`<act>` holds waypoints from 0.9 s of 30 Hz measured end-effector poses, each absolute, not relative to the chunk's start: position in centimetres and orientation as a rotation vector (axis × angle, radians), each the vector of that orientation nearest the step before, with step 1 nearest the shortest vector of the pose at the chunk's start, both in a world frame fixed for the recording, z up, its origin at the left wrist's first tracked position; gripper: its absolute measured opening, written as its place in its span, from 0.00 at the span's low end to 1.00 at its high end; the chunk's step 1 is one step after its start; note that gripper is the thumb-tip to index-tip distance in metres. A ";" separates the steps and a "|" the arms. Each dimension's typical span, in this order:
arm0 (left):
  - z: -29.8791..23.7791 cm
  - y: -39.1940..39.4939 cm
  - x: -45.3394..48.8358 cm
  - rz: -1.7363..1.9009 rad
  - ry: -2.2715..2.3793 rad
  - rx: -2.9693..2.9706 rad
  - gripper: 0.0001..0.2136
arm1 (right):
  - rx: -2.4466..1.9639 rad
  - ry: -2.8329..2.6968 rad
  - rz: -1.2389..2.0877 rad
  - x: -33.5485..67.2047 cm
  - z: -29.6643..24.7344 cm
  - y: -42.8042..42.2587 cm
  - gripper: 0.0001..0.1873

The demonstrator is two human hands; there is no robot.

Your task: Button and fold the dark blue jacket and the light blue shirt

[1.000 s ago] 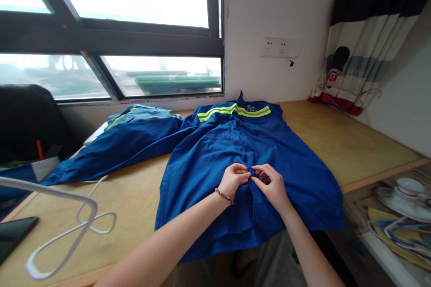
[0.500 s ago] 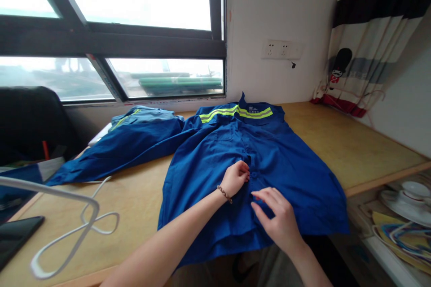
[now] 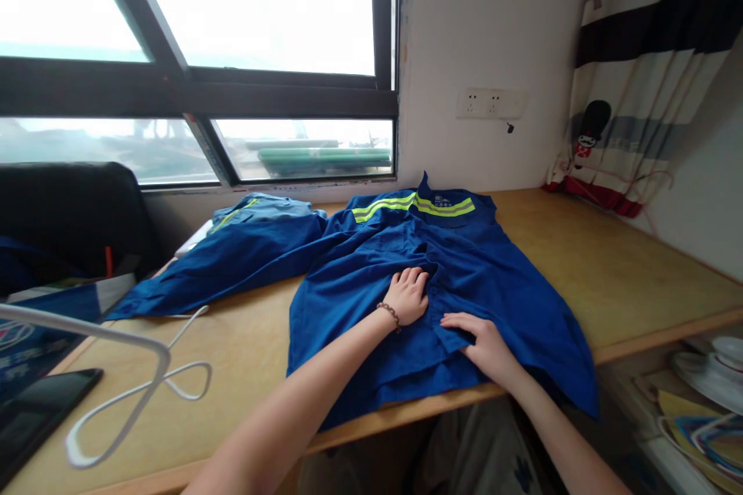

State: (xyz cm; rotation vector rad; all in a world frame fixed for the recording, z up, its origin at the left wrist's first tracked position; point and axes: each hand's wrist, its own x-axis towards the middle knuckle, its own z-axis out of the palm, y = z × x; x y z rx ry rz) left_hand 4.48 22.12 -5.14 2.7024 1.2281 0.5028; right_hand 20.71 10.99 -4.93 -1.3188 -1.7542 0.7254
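Note:
A blue work jacket [image 3: 371, 325] lies front side up on the table, its collar toward the wall and a yellow-grey reflective band across the chest. My left hand [image 3: 407, 295], with a beaded bracelet at the wrist, rests flat on the jacket beside the button front, fingers spread. Lower and to the right, my right hand [image 3: 484, 342] has the jacket's front edge between fingers and thumb, near the bottom hem. One blue sleeve stretches left over the table. Behind that sleeve sits a folded lighter-blue garment [image 3: 270, 206], also with a yellow stripe.
The wooden table [image 3: 580, 247] runs along the window and wall. A white cable [image 3: 156, 387] loops at the left, near a dark flat device [image 3: 52, 410]. A black chair back [image 3: 70, 209] stands left. On a lower shelf at right are a white cup [image 3: 728, 356] and coiled wires.
My left hand has gone from closed fingers to lying flat on the cloth. My right hand has moved onto the jacket's front edge. The jacket's hem has shifted, and the view has tilted slightly.

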 end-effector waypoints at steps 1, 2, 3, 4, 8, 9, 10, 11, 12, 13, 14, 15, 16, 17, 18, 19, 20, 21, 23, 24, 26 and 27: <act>-5.1 23.3 4.4 0.486 1.217 2.716 0.20 | -1.299 -1.730 0.739 20.9 -5.1 12.4 0.12; -5.1 24.4 4.3 0.466 1.209 2.726 0.20 | -1.290 -1.691 0.767 21.1 -5.2 13.7 0.11; -5.0 25.6 4.3 0.443 1.209 2.733 0.20 | -1.288 -1.632 0.811 21.1 -5.3 15.0 0.11; -4.8 26.6 4.2 0.421 1.212 2.738 0.20 | -1.287 -1.543 0.863 21.1 -5.4 16.2 0.11; -4.4 28.8 4.8 0.411 1.286 2.774 0.17 | -1.162 -1.050 1.076 21.0 -5.3 19.0 0.17; -4.4 28.7 5.1 0.429 1.321 2.796 0.16 | -1.115 -0.954 1.126 21.1 -5.2 19.1 0.17; -4.4 28.3 5.4 0.453 1.363 2.824 0.15 | -1.077 -0.887 1.175 21.3 -5.1 19.1 0.17; -4.4 27.8 5.7 0.483 1.408 2.852 0.15 | -1.052 -0.844 1.218 21.5 -5.0 19.0 0.17; -4.4 27.0 5.9 0.515 1.459 2.874 0.16 | -1.034 -0.819 1.252 21.8 -4.9 18.9 0.18; -4.4 26.1 6.0 0.548 1.513 2.884 0.16 | -1.021 -0.806 1.279 22.0 -4.8 18.7 0.17; -4.4 25.1 6.0 0.575 1.562 2.879 0.17 | -1.009 -0.804 1.298 22.2 -4.7 18.6 0.17; -4.3 24.1 5.9 0.592 1.595 2.865 0.17 | -0.999 -0.814 1.320 22.3 -4.6 18.5 0.17; -4.3 22.9 5.8 0.598 1.597 2.850 0.16 | -0.991 -0.835 1.347 22.4 -4.6 18.4 0.17; -4.2 21.8 5.7 0.596 1.560 2.841 0.16 | -0.987 -0.862 1.371 22.4 -4.5 18.4 0.17; -4.1 20.7 5.5 0.581 1.471 2.843 0.15 | -0.992 -0.891 1.388 22.3 -4.5 18.4 0.17; -4.1 19.8 5.4 0.559 1.347 2.844 0.14 | -1.006 -0.921 1.396 22.3 -4.4 18.3 0.18; -4.0 19.1 5.3 0.537 1.213 2.837 0.13 | -1.024 -0.951 1.403 22.2 -4.4 18.3 0.18; -4.0 18.5 5.3 0.522 1.092 2.818 0.12 | -1.041 -0.981 1.411 22.1 -4.3 18.2 0.19; -4.1 18.0 5.4 0.527 0.957 2.757 0.11 | -1.057 -1.043 1.443 22.0 -4.2 18.1 0.19; -4.2 18.1 5.4 0.544 0.938 2.722 0.11 | -1.056 -1.072 1.465 22.0 -4.2 18.0 0.19; -4.4 18.5 5.6 0.591 0.929 2.643 0.11 | -1.044 -1.098 1.491 21.9 -4.1 17.8 0.19; -4.6 18.8 5.5 0.616 0.919 2.591 0.10 | -1.039 -1.096 1.492 21.9 -4.0 17.8 0.19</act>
